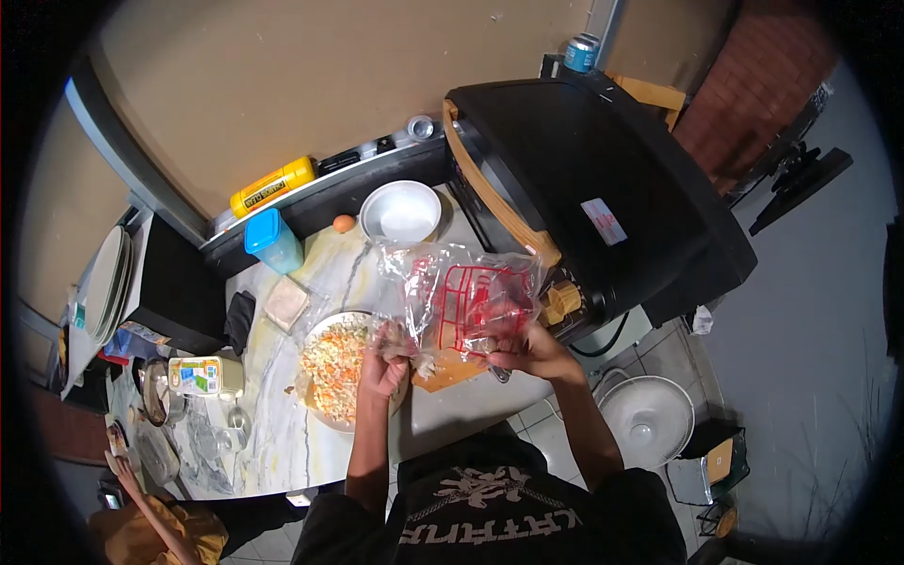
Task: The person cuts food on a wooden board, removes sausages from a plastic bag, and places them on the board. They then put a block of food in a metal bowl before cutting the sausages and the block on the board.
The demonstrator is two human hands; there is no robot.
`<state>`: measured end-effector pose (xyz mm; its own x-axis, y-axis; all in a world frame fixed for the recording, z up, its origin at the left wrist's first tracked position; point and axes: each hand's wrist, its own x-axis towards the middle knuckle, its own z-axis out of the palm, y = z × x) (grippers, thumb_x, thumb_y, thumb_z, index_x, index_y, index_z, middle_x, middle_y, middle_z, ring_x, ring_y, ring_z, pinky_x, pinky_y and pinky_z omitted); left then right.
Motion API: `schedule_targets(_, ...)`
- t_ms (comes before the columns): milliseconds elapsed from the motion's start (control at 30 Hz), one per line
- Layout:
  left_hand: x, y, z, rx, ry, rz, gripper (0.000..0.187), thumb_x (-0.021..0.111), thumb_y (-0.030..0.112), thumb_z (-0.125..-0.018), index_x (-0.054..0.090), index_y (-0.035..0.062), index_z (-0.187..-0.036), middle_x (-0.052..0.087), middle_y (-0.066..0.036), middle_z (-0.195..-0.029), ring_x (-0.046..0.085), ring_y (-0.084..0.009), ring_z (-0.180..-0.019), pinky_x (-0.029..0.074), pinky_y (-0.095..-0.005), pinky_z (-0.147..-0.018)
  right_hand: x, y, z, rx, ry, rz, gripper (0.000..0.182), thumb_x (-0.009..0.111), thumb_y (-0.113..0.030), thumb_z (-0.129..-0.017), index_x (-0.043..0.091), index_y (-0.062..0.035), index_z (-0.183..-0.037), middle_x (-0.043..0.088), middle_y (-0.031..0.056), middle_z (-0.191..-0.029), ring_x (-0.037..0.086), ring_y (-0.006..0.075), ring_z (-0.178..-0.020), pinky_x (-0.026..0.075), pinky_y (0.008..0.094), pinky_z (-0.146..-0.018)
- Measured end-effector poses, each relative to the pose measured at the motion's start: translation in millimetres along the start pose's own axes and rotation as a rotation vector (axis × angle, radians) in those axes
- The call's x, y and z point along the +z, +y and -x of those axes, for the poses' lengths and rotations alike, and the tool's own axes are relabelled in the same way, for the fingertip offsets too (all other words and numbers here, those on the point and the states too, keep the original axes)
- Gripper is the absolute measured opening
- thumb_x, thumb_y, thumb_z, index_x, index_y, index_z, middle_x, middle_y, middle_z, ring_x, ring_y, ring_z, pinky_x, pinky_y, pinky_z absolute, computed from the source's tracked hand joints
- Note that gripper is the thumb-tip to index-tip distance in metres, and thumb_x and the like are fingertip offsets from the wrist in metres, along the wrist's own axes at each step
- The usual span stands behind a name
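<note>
Held up over the counter is a clear plastic bag with red printing, stretched between my two hands. My left hand pinches its lower left edge, just above the plate. The fingers of my right hand are closed on the lower right part of the bag, partly behind the film. A large round plate lies below my left hand, heaped with finely chopped white, orange and green food. Under the bag, a wooden cutting board is partly hidden.
Behind stand a white bowl, an egg and a blue-lidded container. A black oven fills the right side. A metal colander sits low at right. Another person's arm reaches in at lower left, near tubs.
</note>
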<state>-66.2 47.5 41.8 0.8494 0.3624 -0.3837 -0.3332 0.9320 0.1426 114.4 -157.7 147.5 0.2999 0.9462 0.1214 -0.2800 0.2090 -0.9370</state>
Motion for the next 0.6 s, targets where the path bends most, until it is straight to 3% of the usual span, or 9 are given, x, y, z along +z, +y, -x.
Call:
schedule_targets(67, -2.8, -7.1, 3.1, -0.008, -0.085, 0.036, 0.033, 0.052, 0.031, -0.092, 0.056, 0.0014, -0.106, 0.062, -0.014, -0.088, 0.059, -0.0143, -0.064, 0.044, -0.0155, -0.041, -7.3, 3.1, -1.4, 0.055, -0.081, 0.167, 0.040, 0.064, 0.004, -0.080, 0.049, -0.0004, -0.117, 0.057, 0.0035, -0.096, 0.059, 0.0121, -0.087, 0.051, 0.0270, -0.071)
schedule_targets(100, -1.0, -5.4, 0.6, -0.145, -0.192, 0.144, 0.035, 0.052, 0.034, -0.092, 0.056, 0.0017, -0.102, 0.061, -0.016, -0.089, 0.061, -0.0168, -0.066, 0.046, -0.0183, -0.042, -7.3, 3.0, -1.7, 0.060, -0.092, 0.164, 0.040, 0.064, 0.004, -0.080, 0.049, -0.0004, -0.117, 0.057, 0.0035, -0.096, 0.059, 0.0121, -0.087, 0.051, 0.0270, -0.071)
schedule_targets(200, 3.6, -16.3, 1.2, 0.014, -0.048, 0.059, 0.035, 0.052, 0.035, -0.092, 0.056, 0.0013, -0.102, 0.061, -0.017, -0.089, 0.062, -0.0186, -0.069, 0.049, -0.0201, -0.045, -5.1, -0.8, -3.0, 0.104, 0.000, 0.248, 0.036, 0.067, 0.000, -0.079, 0.054, -0.0015, -0.113, 0.056, 0.0016, -0.088, 0.056, 0.0096, -0.079, 0.049, 0.0251, -0.068)
schedule_targets(233, 0.6, -14.4, -0.9, -0.067, -0.210, 0.132, 0.036, 0.052, 0.035, -0.092, 0.055, 0.0023, -0.107, 0.060, -0.017, -0.097, 0.063, -0.0220, -0.082, 0.055, -0.0274, -0.061, -6.1, -5.2, -3.3, 0.096, -0.001, 0.431, 0.034, 0.068, -0.003, -0.078, 0.057, -0.0021, -0.110, 0.056, 0.0014, -0.086, 0.055, 0.0094, -0.079, 0.048, 0.0245, -0.067)
schedule_targets(267, 0.9, -16.4, -0.7, -0.056, -0.205, 0.136, 0.036, 0.052, 0.035, -0.092, 0.055, 0.0023, -0.107, 0.060, -0.017, -0.097, 0.063, -0.0220, -0.082, 0.055, -0.0274, -0.061, -5.1, -9.9, -3.6, 0.086, 0.000, 0.613, 0.031, 0.070, -0.006, -0.078, 0.060, -0.0027, -0.107, 0.057, 0.0013, -0.084, 0.055, 0.0092, -0.078, 0.046, 0.0239, -0.066)
schedule_targets(367, 1.7, -22.7, -1.9, 0.070, -0.055, 0.055, 0.040, 0.044, 0.037, -0.095, 0.048, 0.0073, -0.122, 0.054, -0.016, -0.116, 0.055, -0.0283, -0.104, 0.048, -0.0459, -0.088, -8.0, -3.1, 0.1, 0.016, 0.033, 0.518, 0.026, 0.069, -0.011, -0.080, 0.062, -0.0027, -0.103, 0.059, 0.0024, -0.086, 0.055, 0.0105, -0.081, 0.045, 0.0250, -0.069)
schedule_targets(433, -0.6, -28.2, -5.0, 0.127, -0.025, 0.026, 0.041, 0.043, 0.037, -0.095, 0.047, 0.0070, -0.122, 0.053, -0.017, -0.116, 0.055, -0.0293, -0.104, 0.047, -0.0480, -0.089, -4.1, -3.4, 1.6, 0.011, 0.071, 0.277, 0.027, 0.064, -0.013, -0.085, 0.058, -0.0012, -0.108, 0.060, 0.0043, -0.090, 0.056, 0.0122, -0.084, 0.046, 0.0283, -0.075)
schedule_targets(500, 5.1, -27.6, -0.1, 0.062, -0.123, 0.158, 0.041, 0.046, 0.038, -0.093, 0.046, 0.0063, -0.120, 0.052, -0.020, -0.118, 0.052, -0.0340, -0.108, 0.042, -0.0551, -0.094, -2.9, -11.1, 3.5, -0.005, 0.075, 0.322, 0.027, 0.062, -0.013, -0.086, 0.057, -0.0007, -0.110, 0.060, 0.0047, -0.091, 0.056, 0.0124, -0.085, 0.046, 0.0285, -0.077)
schedule_targets(600, 21.8, -35.9, 0.7, 0.116, -0.075, 0.221, 0.039, 0.048, 0.038, -0.092, 0.048, 0.0064, -0.115, 0.051, -0.021, -0.118, 0.050, -0.0382, -0.111, 0.039, -0.0583, -0.096, -4.5, -20.2, 5.2, -0.063, 0.079, 0.458, 0.023, 0.058, -0.014, -0.089, 0.055, -0.0001, -0.108, 0.060, 0.0055, -0.090, 0.057, 0.0116, -0.082, 0.048, 0.0262, -0.073)
